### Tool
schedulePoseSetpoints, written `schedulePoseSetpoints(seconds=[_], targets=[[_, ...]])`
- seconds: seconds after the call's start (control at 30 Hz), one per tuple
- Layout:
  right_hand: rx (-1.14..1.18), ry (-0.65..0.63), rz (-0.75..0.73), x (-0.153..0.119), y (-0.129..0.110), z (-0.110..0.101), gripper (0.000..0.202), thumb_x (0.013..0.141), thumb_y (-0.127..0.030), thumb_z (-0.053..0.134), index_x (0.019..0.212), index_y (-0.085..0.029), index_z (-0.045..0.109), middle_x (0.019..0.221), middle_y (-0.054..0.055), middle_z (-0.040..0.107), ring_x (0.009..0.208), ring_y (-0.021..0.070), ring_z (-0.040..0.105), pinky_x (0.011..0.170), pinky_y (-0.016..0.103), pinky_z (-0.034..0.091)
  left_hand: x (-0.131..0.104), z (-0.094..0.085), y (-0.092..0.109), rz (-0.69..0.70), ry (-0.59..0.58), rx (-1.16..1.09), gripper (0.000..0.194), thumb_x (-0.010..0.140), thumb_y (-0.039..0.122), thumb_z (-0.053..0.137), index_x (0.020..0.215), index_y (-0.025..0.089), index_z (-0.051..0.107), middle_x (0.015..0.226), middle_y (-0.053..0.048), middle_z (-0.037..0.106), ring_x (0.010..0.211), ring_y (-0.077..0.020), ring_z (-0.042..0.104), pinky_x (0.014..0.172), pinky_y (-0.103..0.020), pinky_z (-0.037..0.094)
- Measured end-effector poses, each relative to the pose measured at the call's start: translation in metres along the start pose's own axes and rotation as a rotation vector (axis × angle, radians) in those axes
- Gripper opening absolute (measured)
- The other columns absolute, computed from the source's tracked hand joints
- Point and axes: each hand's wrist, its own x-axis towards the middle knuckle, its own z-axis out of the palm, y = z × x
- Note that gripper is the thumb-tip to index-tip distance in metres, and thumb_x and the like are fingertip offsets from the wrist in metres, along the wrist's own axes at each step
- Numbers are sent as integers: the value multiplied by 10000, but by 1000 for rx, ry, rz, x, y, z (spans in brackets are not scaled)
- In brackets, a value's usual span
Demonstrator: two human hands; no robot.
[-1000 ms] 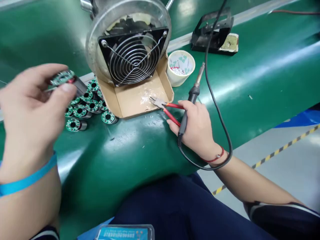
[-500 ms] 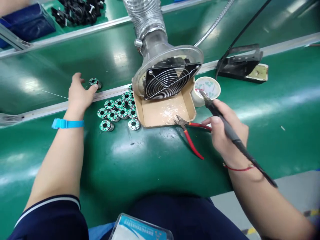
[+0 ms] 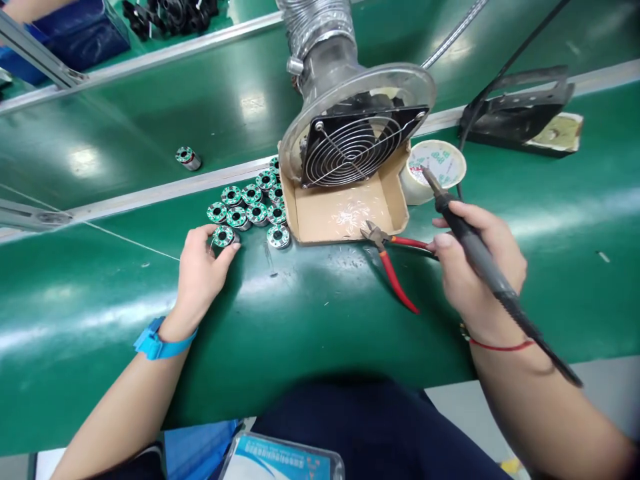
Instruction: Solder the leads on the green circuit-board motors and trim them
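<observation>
My left hand (image 3: 203, 270), with a blue strap at the wrist, has its fingers around a small metal cylinder with a green ringed top (image 3: 225, 236), at the near left of a group of several similar cylinders (image 3: 237, 217). One more cylinder (image 3: 188, 158) stands alone beyond the metal rail. My right hand (image 3: 475, 260) holds a black soldering iron (image 3: 473, 250), its tip over a white round tub (image 3: 435, 170). Red-handled cutters (image 3: 379, 237) lie with their jaws on the edge of a cardboard tray (image 3: 320, 230), one handle reaching my right fingers.
A fan (image 3: 355, 147) under a clear hood and a ribbed duct (image 3: 317, 23) stands over the tray. At the back right is an iron stand (image 3: 520, 120) with a sponge. Behind the rail at left are a blue bin (image 3: 83, 33) and black parts (image 3: 173, 15).
My left hand has left the lone cylinder beyond the rail and come nearer, to a cylinder at the group's edge. My right hand still holds the iron near the tub. The view has shifted slightly.
</observation>
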Motion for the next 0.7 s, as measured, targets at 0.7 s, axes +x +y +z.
schedulePoseSetpoints(seconds=[0.7], targets=[[610,-670,-13,8,-82,5,514,990,-255,598,1472,-207,425,963,-1,671,909,129,672,906,274,579,-57,14,100,181,-990,-645,459,908,344,761,1352,445,700,653,33,483,581,-38,376,537,-122,346]])
